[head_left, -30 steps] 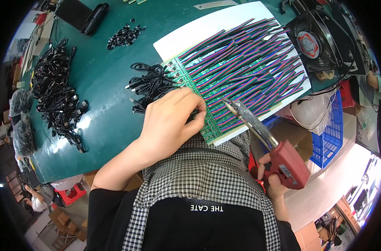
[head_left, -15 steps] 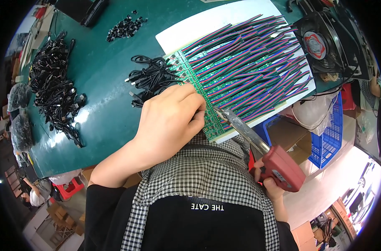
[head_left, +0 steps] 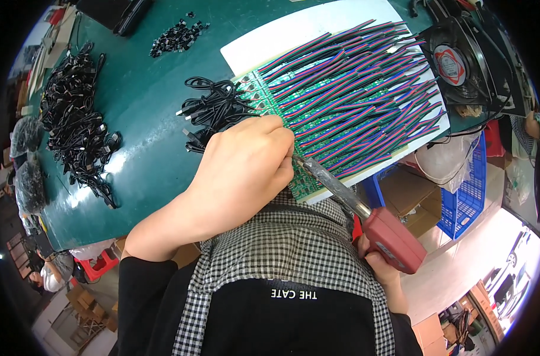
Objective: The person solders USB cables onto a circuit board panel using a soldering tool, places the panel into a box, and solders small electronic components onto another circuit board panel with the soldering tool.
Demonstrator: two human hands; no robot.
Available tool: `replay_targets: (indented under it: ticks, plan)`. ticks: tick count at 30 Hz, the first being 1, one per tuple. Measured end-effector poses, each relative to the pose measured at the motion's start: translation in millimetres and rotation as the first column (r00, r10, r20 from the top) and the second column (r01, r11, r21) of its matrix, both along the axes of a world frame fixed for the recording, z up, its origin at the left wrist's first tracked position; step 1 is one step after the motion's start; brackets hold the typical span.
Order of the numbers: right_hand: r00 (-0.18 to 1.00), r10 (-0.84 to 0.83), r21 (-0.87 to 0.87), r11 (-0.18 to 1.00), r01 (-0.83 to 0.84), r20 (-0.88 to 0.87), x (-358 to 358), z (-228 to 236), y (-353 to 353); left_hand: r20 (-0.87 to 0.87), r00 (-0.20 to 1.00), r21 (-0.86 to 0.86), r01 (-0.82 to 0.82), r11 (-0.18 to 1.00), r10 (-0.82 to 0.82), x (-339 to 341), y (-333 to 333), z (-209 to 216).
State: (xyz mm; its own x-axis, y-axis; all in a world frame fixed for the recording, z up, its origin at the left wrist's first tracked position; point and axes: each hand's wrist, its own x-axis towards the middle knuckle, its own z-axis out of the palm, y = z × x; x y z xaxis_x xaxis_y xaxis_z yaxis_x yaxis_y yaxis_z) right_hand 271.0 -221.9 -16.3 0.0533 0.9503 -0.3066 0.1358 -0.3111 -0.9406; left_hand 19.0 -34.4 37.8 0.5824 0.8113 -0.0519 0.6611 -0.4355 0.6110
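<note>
My left hand [head_left: 246, 160] is closed in a pinch over the left edge of a panel of green circuit boards [head_left: 306, 185]. Whatever its fingertips grip is hidden behind the knuckles. In my right hand [head_left: 381, 268] is the red handle of a soldering gun [head_left: 396, 240]. Its long metal barrel points up and left, with the tip at the boards right beside my left fingertips. Rows of striped multicolour wires [head_left: 347, 95] stretch right from the boards. Coiled black USB cables [head_left: 213, 104] lie along the boards' left edge, beyond my left hand.
A white board [head_left: 246, 50] lies under the panel on the green table [head_left: 145, 113]. Farther left is a big heap of black cables [head_left: 77, 118]. Small black parts [head_left: 178, 38] are piled at the back. A fan [head_left: 451, 65] stands right, above a blue crate [head_left: 463, 196].
The soldering gun has shifted slightly left, its tip now closer to my left fingertips. My left hand has moved only a little and stays pinched.
</note>
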Motion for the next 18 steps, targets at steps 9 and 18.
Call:
replay_targets:
  ticks: [9, 18]
  plan:
    - [0.931, -0.149, -0.013, 0.988, 0.153, -0.332, -15.0, 22.4, 15.8, -0.013, 1.000, 0.024, -0.003, 1.000, 0.003, -4.0, 0.5, -2.0]
    - [0.937, -0.241, 0.166, 0.943, 0.288, -0.253, -14.9, 7.2, 19.5, 0.081, 0.996, 0.169, 0.027, 0.985, -0.041, -21.3, -0.1, 1.9]
